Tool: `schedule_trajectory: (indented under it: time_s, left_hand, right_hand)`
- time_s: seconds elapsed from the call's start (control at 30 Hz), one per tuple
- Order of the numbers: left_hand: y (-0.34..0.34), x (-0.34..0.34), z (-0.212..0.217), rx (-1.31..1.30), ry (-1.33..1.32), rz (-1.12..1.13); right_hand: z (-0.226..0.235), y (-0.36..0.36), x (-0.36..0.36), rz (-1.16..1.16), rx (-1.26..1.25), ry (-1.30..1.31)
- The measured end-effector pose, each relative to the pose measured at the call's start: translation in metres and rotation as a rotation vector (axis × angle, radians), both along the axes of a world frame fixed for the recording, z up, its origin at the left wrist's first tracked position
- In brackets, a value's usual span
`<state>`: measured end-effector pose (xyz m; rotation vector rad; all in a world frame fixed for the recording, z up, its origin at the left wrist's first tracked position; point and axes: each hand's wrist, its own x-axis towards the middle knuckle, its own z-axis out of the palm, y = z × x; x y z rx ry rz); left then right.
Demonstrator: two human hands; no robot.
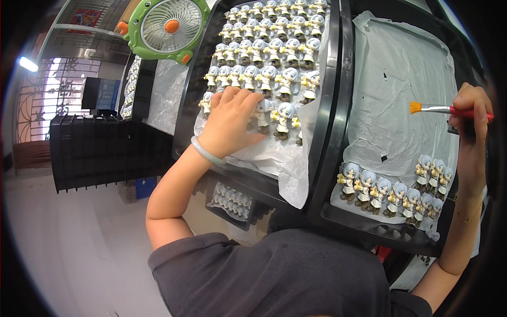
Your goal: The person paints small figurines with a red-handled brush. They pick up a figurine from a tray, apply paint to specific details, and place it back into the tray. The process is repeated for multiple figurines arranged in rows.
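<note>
My left hand (pixel 231 119) reaches over the left black tray (pixel 323 119), its thumb apart from the fingers. Between thumb and fingertips stands a small figurine (pixel 262 113) with pale blue hair and white clothes, partly hidden; no firm hold on it shows. More such figurines (pixel 274 50) stand in rows on white paper in that tray. Over the far right of the other tray, my right hand (pixel 471 108) grips a paintbrush (pixel 438 109) with orange bristles and a red handle. Beneath it lies white paper (pixel 401 63), with several figurines (pixel 380 193) grouped at the near end.
A green animal-shaped fan (pixel 171 26) stands beyond the left tray. Black crates (pixel 105 153) are at the left. Lower down, below the left tray's edge, another tray of figurines (pixel 231 203) shows. The paper (pixel 293 179) hangs over the left tray's near rim.
</note>
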<state>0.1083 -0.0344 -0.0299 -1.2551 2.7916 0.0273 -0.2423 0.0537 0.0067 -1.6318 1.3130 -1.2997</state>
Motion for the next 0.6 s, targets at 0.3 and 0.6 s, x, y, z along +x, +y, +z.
schedule_trajectory:
  time_s: [0.3, 0.6]
  left_hand:
    - [-0.006, -0.033, 0.038, 0.132, 0.242, -0.126]
    - [0.023, -0.231, -0.006, 0.35, 0.339, -0.749]
  right_hand:
    - [0.002, -0.011, -0.025, -0.25, -0.498, -0.097]
    - [0.002, -0.027, -0.018, -0.222, -0.258, -0.431]
